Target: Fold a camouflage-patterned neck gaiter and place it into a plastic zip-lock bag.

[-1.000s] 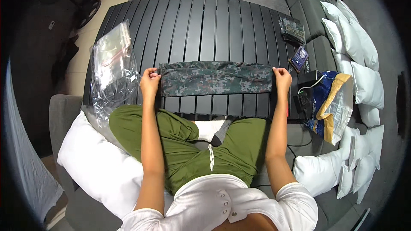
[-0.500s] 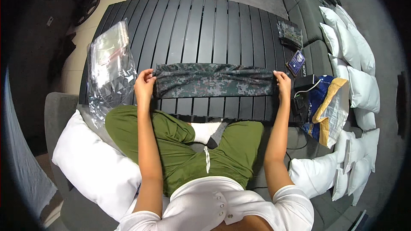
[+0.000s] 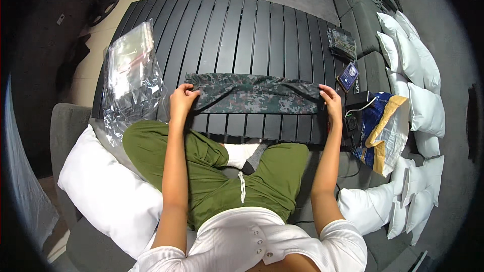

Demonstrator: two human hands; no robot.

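Note:
A long strip of digital-camouflage cloth [image 3: 257,95] in dark green and grey lies crosswise near the front of the black slatted table [image 3: 237,40]. At its left end, my left hand [image 3: 182,103] is closed, thumb and fingers pinching the edge. My right hand [image 3: 330,103] pinches the opposite end near its upper corner. Slanting creases run inward from both ends, and the upper edge is gathered in small wrinkles. Whether the cloth is one layer or several, I cannot tell.
Clear plastic bags [image 3: 132,75] lie at the table's left. On the right are a packet of dark items [image 3: 343,44], a phone [image 3: 348,76], a black box with a cable [image 3: 358,99] and a blue-and-yellow sack [image 3: 385,131]. White pillows [image 3: 426,106] line the right side.
My left hand has moved slightly right and inward over the cloth's end. Right-hand fingers have shifted a little, and deeper diagonal creases now show near both ends.

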